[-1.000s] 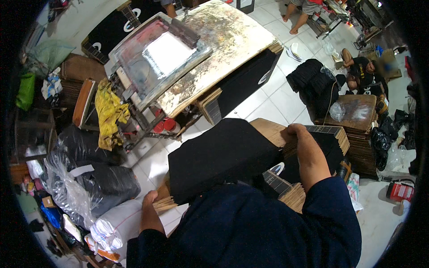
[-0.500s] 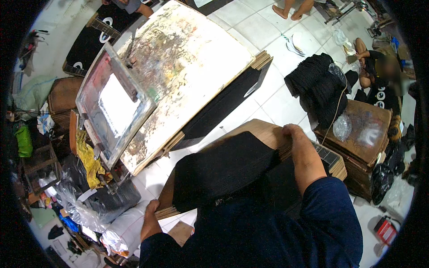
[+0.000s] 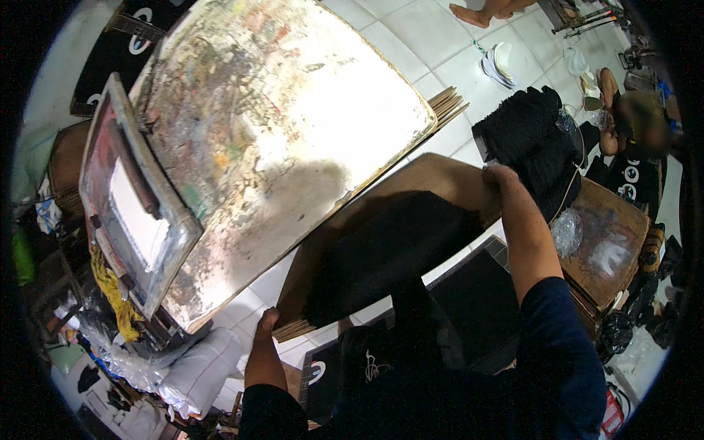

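Note:
Between my hands is a stack of brown boards [image 3: 458,176] with a black fabric piece [image 3: 396,242] lying on top. My left hand [image 3: 268,320] grips the stack's near left corner. At the far right end my right hand [image 3: 500,176] is closed round the edge. Both hands' fingers are partly hidden by the boards. The stack is tilted and close to the edge of a paint-stained white table [image 3: 293,95]. Below it lie more black-topped boards [image 3: 477,308], one with a white and red mark, near my body.
A framed printing screen [image 3: 165,176] stands tilted on the table's left side. A black fabric heap [image 3: 521,132] and a brown board pile [image 3: 605,242] are at right. A white sack [image 3: 202,370] lies lower left. Another person [image 3: 645,125] sits at far right.
I have lifted the board stack and carried it forward, toward the table. More of the black boards beneath it now shows. My view has shifted too, bringing the table closer.

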A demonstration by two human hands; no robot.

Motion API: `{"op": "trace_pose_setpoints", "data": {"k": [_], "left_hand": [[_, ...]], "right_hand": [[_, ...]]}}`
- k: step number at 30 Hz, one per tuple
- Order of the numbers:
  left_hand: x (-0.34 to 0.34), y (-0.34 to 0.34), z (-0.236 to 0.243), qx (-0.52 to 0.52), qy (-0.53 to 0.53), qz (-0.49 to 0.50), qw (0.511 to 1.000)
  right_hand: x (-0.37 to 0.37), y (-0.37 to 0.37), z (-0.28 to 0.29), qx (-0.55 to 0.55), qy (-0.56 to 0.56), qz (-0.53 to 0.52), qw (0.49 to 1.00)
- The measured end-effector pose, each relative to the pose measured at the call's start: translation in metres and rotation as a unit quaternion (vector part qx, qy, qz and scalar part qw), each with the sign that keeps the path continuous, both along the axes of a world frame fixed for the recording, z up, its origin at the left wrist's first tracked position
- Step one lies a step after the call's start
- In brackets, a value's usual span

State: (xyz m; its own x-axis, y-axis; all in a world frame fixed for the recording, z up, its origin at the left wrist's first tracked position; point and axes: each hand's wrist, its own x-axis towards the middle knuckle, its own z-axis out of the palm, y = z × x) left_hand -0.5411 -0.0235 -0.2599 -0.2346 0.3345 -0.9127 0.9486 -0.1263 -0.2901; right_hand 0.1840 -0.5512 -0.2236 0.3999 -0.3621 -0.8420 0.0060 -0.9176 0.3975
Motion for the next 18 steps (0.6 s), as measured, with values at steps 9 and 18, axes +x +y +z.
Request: {"op": "trace_pose_setpoints", "data": {"k": [9,18], "left_hand": [[0.046,0.046,0.019,-0.298,-0.164,0.564,0.752],[0.134,0.017,0.094,-0.059,-0.339,0.612,0.712]], "right_hand": [[0.08,0.033,-0.012,0.158,0.061,-0.325,0.931],[0.054,0.033,0.033,0.469,-0.102,-0.451,0.753]]}}
